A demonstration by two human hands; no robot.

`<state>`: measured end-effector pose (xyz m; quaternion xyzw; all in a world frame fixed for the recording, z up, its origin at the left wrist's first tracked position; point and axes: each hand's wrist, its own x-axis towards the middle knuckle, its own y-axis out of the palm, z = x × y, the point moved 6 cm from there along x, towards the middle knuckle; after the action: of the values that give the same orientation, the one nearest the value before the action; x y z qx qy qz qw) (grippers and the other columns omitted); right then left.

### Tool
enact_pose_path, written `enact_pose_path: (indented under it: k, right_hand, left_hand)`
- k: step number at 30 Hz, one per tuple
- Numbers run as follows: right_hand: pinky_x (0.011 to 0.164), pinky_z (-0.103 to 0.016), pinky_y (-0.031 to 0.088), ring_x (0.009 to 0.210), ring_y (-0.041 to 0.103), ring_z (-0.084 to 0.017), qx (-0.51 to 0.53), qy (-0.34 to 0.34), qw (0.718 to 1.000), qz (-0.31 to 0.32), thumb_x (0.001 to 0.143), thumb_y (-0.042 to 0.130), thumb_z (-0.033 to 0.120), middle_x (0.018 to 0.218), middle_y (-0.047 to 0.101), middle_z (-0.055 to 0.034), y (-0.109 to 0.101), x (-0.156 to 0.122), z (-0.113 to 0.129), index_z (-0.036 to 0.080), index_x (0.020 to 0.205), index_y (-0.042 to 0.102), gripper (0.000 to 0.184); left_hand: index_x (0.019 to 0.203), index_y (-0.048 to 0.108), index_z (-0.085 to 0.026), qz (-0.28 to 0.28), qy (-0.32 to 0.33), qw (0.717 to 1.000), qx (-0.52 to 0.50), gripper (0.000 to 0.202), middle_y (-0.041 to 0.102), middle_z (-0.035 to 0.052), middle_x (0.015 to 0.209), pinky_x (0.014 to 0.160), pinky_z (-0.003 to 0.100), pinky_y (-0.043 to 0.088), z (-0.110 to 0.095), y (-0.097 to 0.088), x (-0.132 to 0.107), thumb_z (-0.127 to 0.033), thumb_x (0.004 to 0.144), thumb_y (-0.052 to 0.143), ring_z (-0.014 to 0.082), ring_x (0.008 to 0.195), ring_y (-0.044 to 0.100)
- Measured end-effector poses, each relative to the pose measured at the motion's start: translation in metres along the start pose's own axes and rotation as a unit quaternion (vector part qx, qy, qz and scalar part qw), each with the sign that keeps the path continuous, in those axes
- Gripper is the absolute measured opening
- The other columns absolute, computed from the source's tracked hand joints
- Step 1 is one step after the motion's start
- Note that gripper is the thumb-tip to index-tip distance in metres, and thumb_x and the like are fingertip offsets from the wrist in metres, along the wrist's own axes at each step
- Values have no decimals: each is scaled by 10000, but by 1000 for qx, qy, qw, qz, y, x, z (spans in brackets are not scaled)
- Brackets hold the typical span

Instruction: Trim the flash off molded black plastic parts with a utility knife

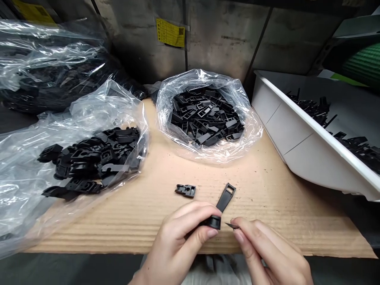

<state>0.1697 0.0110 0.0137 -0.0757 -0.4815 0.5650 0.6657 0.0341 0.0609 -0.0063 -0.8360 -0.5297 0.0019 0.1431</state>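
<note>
My left hand (185,233) is closed around a black plastic part (215,222), whose rounded end sticks out between thumb and index finger. A thin, pointed black piece (232,225) is pinched between the thumb and index finger of my right hand (267,249), its tip just right of that part and apart from it. Most of the thin piece is hidden by the fingers. Just beyond my left hand lies a flat black plastic clip (226,196) with a square opening. A small black block-shaped part (185,190) rests to its left.
Cardboard (142,225) covers the table. An open clear bag (208,154) of black clips stands at the back, and another clear bag (97,103) spills black parts at left. A white bin (276,118) with thin black pieces is at right. Behind stands a metal wall (219,43).
</note>
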Motion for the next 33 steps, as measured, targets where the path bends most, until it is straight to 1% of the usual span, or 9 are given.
enact_pose_path:
  k: [5,8,11,13,19,25,28,31,33]
  right_hand:
    - [498,-225,445,539,565,-123,-3,-36,999,32,797,516,62,647,600,-39,6,4,1,134,994,560,214]
    - [501,-209,448,537,566,-115,39,10,997,66,814,484,79,640,583,-18,10,7,-3,162,973,569,198]
    - [486,-189,435,518,555,-101,94,56,986,122,834,453,108,607,561,9,13,8,-5,187,841,572,143]
    - [477,-188,423,512,544,-98,103,61,981,153,839,448,115,599,556,13,13,9,-5,190,787,562,146]
    - [462,-199,400,495,522,-104,44,6,991,130,827,454,93,587,535,7,6,13,-3,180,850,567,144]
    - [512,-196,427,524,546,-109,70,43,976,201,848,414,120,597,557,1,9,15,-5,181,762,579,195]
    - [535,-172,437,547,556,-98,153,84,944,278,862,426,169,592,563,28,10,21,-8,197,702,585,228]
    - [464,-154,409,467,489,-75,269,168,858,404,868,437,248,501,489,52,17,20,-12,185,685,608,258]
    - [448,-144,407,469,488,-66,335,213,806,439,857,460,275,528,510,45,17,16,-13,170,744,631,229]
  left_hand:
    - [949,630,-254,-1,48,999,0,246,642,-33,922,786,106,426,-11,-2,4,-66,814,546,100,875,599]
    - [961,629,-258,5,50,999,-11,265,634,-35,931,801,107,423,-10,-2,5,-55,816,541,103,896,593]
    - [971,623,-261,18,54,998,-18,272,620,-32,948,812,116,423,-8,-1,4,-52,822,531,108,911,586]
    - [973,615,-262,27,57,998,-14,271,612,-35,942,809,116,423,-7,0,3,-52,827,525,106,909,583]
    - [986,599,-260,40,61,997,-12,279,602,-29,948,804,134,431,-6,1,2,-45,827,518,113,907,581]
    - [948,628,-239,37,55,998,-18,252,618,-14,915,788,149,439,-7,-1,1,-50,829,512,125,879,594]
    - [928,645,-232,61,44,997,-28,224,629,1,902,778,175,454,-7,2,-1,-72,828,525,145,867,604]
    - [953,649,-239,65,54,996,-24,265,638,7,932,782,182,455,-9,2,-1,-47,806,539,154,878,607]
    - [956,648,-242,54,59,997,-15,282,642,5,940,781,179,453,-9,1,0,-35,791,550,155,883,606]
